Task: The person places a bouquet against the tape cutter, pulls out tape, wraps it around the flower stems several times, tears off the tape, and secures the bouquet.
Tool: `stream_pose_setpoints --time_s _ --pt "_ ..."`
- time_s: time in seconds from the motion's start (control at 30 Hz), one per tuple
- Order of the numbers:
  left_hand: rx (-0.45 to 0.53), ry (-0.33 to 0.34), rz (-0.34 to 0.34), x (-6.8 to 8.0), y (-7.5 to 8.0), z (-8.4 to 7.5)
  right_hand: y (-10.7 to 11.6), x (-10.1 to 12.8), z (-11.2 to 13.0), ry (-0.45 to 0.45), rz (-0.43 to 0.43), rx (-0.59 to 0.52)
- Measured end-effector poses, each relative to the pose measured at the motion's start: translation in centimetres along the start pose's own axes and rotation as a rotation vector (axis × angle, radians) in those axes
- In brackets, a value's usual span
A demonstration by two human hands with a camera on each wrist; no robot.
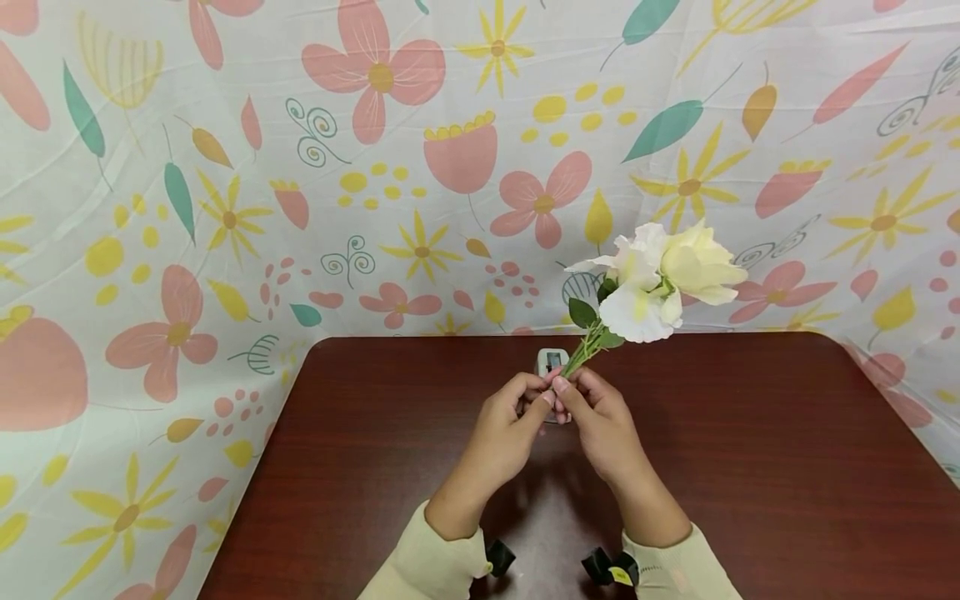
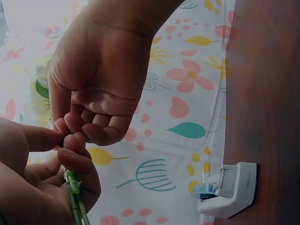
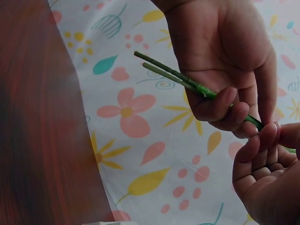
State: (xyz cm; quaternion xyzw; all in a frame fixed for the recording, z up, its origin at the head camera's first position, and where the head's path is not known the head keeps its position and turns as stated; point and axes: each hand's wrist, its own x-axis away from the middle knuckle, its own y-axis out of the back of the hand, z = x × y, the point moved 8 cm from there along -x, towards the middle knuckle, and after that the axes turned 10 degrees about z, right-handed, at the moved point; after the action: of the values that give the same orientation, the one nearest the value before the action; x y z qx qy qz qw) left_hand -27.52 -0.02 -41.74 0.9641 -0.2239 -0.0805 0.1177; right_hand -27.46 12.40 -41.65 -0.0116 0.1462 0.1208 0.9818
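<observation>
The right hand curled its fingers around the green stems of a bunch of white flowers, held above a dark red-brown table. The left hand met it fingertip to fingertip, pinching the same stems. The blooms tilted up and to the right. A small white tape dispenser sat just beyond the hands, before a flower-printed cloth backdrop.

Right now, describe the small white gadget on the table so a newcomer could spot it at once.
Start at the dark red-brown table. Near the middle of its far edge, just beyond the two hands holding the flower stems, sits the white tape dispenser. It is the only thing lying on the table.
</observation>
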Motion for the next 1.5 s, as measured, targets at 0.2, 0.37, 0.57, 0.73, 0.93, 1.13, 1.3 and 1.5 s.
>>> stream_pose_setpoints --time_s 0.2,0.37,0.57,0.73,0.93,1.13,1.3,1.5 --pt "-0.007 -0.009 -0.010 0.0 0.0 -0.3 -0.2 0.1 0.1 -0.005 0.028 0.082" --pt "0.035 0.009 0.009 0.1 -0.3 -0.1 -0.1 0.3 0.4 -0.024 0.046 0.219" --pt "0.067 0.008 -0.001 -0.1 -0.1 0.3 0.1 0.3 0.4 -0.038 0.032 0.258" --pt "0.056 -0.007 -0.056 -0.1 0.6 0.0 -0.1 0.2 0.6 -0.011 0.038 0.208" --pt "0.134 -0.027 -0.134 -0.1 1.4 0.3 -0.3 0.2 0.5 -0.004 0.048 0.163" --pt "0.297 -0.015 -0.173 0.3 1.9 2.3 -0.6 0.3 -0.2 -0.034 0.073 0.235" --pt "0.319 0.037 -0.248 1.3 3.1 4.5 -0.4 0.6 -0.7 -0.028 0.086 0.233" --pt "0.312 0.099 -0.284 2.7 4.0 7.0 0.3 0.9 -2.0 -0.080 0.066 0.216"
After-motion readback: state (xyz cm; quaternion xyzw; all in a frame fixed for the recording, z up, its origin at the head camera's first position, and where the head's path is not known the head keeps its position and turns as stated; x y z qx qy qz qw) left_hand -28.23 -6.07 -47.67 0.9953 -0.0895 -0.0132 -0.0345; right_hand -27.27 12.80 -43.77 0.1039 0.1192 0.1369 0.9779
